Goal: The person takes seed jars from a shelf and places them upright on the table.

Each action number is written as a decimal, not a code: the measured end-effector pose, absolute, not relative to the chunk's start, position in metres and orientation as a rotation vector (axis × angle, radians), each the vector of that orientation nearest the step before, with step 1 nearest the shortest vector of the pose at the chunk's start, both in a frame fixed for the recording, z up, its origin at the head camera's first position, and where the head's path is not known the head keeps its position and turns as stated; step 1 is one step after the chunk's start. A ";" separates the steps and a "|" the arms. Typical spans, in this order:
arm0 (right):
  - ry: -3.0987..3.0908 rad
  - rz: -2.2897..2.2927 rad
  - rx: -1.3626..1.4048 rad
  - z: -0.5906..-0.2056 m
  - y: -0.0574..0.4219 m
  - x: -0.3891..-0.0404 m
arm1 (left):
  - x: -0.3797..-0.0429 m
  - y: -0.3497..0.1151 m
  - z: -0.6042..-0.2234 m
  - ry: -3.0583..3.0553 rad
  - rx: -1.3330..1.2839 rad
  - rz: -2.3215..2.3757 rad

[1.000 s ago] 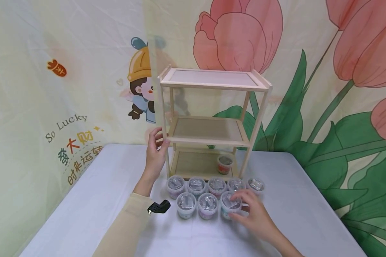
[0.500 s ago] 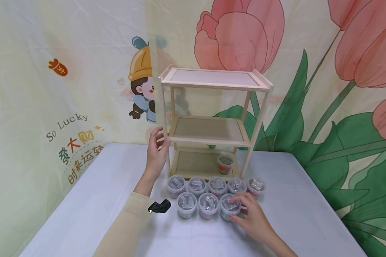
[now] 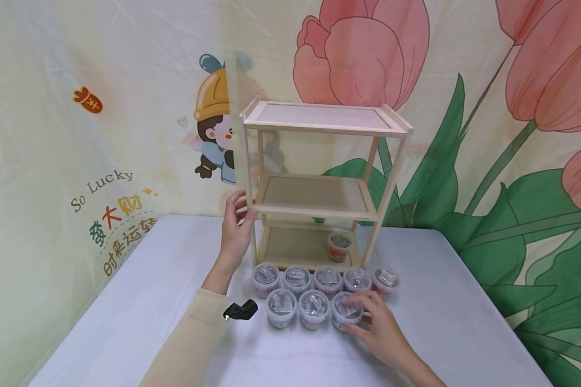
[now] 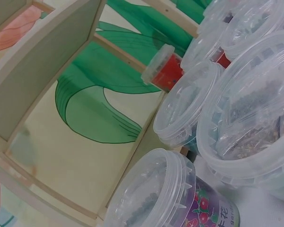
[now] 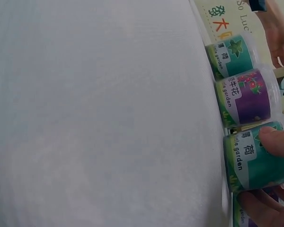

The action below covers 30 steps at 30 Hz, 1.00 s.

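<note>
In the head view my right hand [image 3: 380, 329] holds a small plastic tub [image 3: 342, 318] at the right end of the front row, thumb on its near side and fingers over the lid's edge. The right wrist view shows this tub's teal "little garden" label [image 5: 255, 165] with the thumb pressed against it. My left hand [image 3: 234, 231] grips the left post of a three-tier wooden shelf [image 3: 314, 214], thumb in front. Two more lidded tubs, one of them a lidded tub [image 3: 313, 310] with a purple label, stand to the left in that row.
Behind them runs a back row of several tubs [image 3: 296, 278], close before the shelf. One red-labelled tub [image 3: 339, 251] stands on the bottom tier, toward the right. A white cloth [image 3: 290, 360] covers the table; a printed curtain [image 3: 150, 97] hangs behind.
The tub in my right hand has come slightly toward me, level with its front-row neighbours. My left hand stays on the shelf post.
</note>
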State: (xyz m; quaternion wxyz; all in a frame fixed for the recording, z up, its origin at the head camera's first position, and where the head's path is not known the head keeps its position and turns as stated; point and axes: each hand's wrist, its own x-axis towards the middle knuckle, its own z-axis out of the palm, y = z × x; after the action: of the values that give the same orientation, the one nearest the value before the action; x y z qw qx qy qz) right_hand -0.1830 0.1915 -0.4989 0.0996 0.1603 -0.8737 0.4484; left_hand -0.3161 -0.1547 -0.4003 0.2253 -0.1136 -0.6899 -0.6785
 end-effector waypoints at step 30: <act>-2.677 1.298 0.997 -0.469 0.221 -0.189 | -0.318 -0.155 -0.401 -1.915 -0.293 -1.896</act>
State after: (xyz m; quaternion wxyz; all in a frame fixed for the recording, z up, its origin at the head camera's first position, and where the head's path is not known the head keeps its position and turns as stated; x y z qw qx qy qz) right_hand -0.1894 0.2215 -0.4689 0.0021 0.3177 -0.8532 0.4137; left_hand -0.3177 -0.1553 -0.4007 0.2138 -0.1057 -0.6901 -0.6833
